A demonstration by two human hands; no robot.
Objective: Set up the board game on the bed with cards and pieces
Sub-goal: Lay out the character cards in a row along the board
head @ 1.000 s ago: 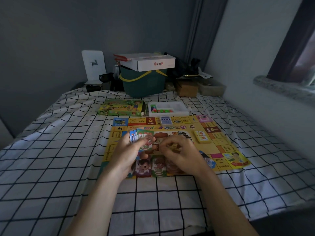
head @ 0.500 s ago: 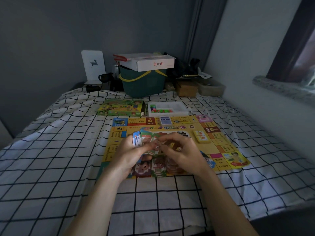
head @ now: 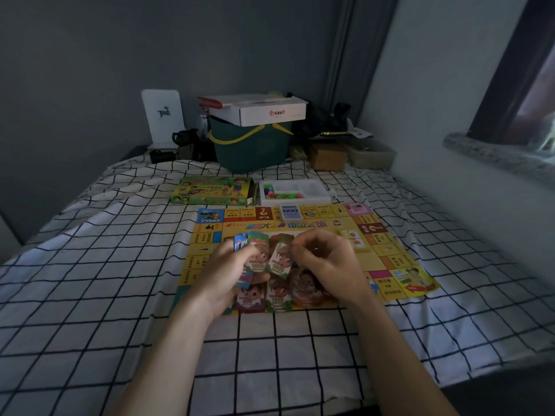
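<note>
The game board (head: pixel 387 250) lies flat mid-bed, the tray of pieces (head: pixel 295 192) at its twelve o'clock edge. The left hand (head: pixel 223 271) clamps a fan of play money (head: pixel 255 253); the right hand (head: pixel 324 262) pinches one note (head: pixel 280 259). Sorting, I'd say: next, lay it on the stacks at six o'clock.

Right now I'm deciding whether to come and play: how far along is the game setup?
Partly done. The yellow game board lies unfolded on the checked bedsheet, with a blue card deck and a yellow card deck placed. The left hand holds a fan of paper notes; the right hand pulls one. Coloured pieces remain in the white tray.
</note>
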